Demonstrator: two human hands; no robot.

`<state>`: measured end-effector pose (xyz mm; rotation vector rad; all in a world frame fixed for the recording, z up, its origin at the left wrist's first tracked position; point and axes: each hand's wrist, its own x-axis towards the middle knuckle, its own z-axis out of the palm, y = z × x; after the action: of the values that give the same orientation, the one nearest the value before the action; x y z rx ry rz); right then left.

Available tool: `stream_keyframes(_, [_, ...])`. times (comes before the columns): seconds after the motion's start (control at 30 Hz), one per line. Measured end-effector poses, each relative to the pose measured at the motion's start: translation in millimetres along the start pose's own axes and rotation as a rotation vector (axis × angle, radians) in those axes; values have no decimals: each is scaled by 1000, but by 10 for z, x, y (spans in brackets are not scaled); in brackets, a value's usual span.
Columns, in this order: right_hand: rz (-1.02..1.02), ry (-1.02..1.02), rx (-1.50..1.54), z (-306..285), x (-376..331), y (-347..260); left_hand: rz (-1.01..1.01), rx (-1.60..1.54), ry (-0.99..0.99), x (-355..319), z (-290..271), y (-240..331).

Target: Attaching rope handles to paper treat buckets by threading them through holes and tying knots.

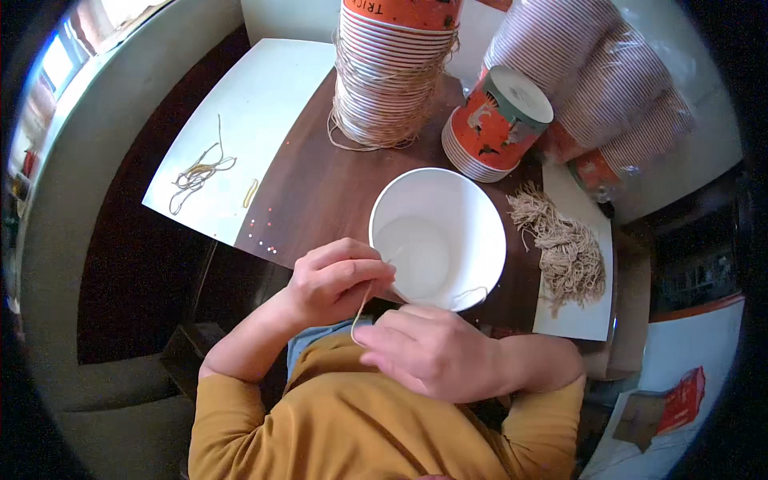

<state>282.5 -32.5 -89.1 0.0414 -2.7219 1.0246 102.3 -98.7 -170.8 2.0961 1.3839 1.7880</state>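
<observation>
Centrally, white paper bucket [438, 238] on brown table [320, 192], rim held by left hand [336, 280] and right hand [432, 352], both pinching a tan string [362, 308]; loose string bundle [564, 248] beside, stacked cups [392, 72] behind.

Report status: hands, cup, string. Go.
Left hand pinching string at white cup rim. Right hand closed on string's lower end, touching cup. Cup stack and string pile sit apart, nothing blocking.

Both forearms, in mustard sleeves, enter from the lower edge and converge at the near table edge. The left hand [336, 280] pinches with curled fingers. The right hand [432, 352] lies knuckles-up, fingers closed.
</observation>
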Motion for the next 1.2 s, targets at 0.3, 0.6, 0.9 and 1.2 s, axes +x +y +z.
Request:
stream_keyframes(0.3, [23, 165, -93, -229, 330, 589, 20, 19, 11, -17, -108, -37])
stream_keyframes(0.6, [110, 259, -51, -30, 286, 320, 100, 325, -191, 25, -339, 182])
stream_keyframes(0.9, [157, 217, -62, 150, 115, -1, -721, -796, -62, -192, -349, 174])
stream_keyframes(1.2, [154, 322, -421, 232, 46, 20, -524, -778, 7, -197, -216, 104])
